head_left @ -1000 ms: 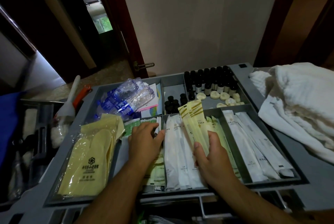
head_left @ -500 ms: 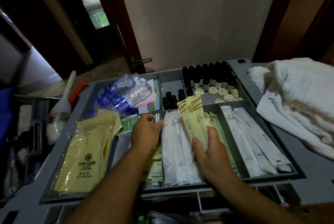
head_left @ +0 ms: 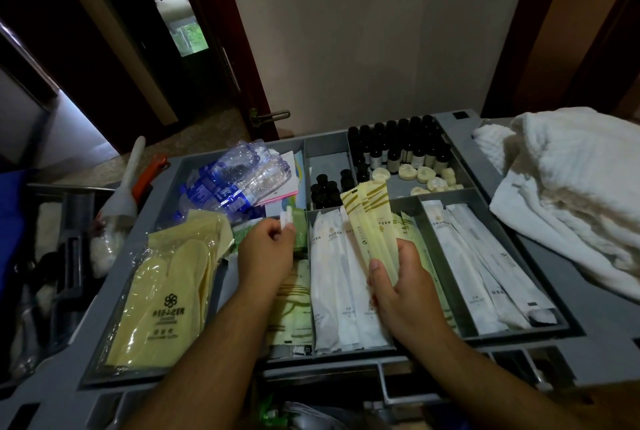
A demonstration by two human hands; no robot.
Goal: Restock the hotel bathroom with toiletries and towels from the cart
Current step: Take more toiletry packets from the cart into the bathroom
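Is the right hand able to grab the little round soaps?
Probably not yet: the right hand is full of yellow packets. The soaps lie uncovered in the back compartment, so the way itself looks free.

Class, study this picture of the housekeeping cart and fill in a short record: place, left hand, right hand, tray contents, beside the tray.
Place: grey compartment tray on a cart, near a doorway
Left hand: pinches a small white packet
Right hand: holds a fan of yellow sachets
Tray contents: water bottles, wrapped slippers, dark bottles, round soaps, long white packets
Beside the tray: white towels, on its right
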